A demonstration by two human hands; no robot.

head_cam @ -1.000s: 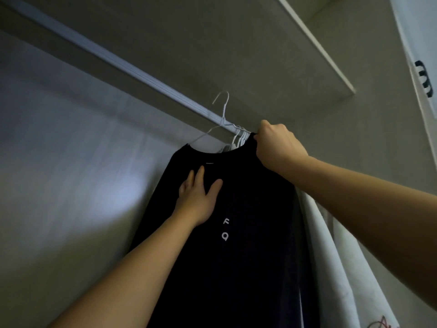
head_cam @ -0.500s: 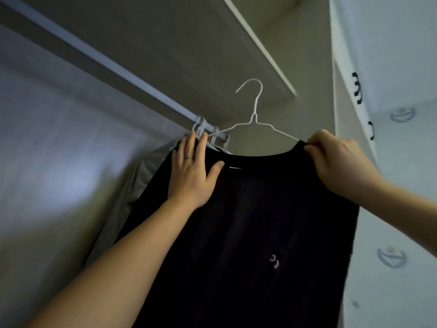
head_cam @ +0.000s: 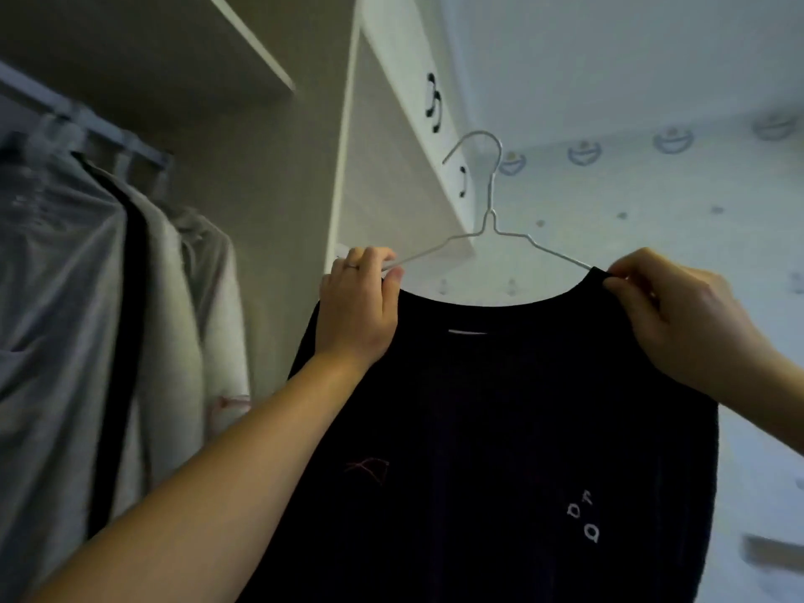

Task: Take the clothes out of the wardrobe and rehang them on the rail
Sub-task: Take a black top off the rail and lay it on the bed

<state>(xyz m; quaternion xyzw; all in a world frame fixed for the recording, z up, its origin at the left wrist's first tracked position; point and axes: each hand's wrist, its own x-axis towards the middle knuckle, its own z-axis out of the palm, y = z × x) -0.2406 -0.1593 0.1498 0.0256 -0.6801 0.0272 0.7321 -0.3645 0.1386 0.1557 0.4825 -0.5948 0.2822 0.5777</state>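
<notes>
Pinching black shirt (head_cam: pixel 500 428) shoulders, left hand (head_cam: pixel 356 311), right hand (head_cam: pixel 683 319) raised.

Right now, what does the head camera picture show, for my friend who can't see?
A left hand and a right hand hold up a black shirt on a wire hanger, its hook free. Pale clothes hang on the wardrobe rail.

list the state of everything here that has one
black printed shirt: on its hanger, held up
white wire hanger: off the metal wardrobe rail, hook free
left hand: grips hanger arm at shirt shoulder
right hand: pinches other shoulder
pale grey garments: hanging on that rail
</notes>
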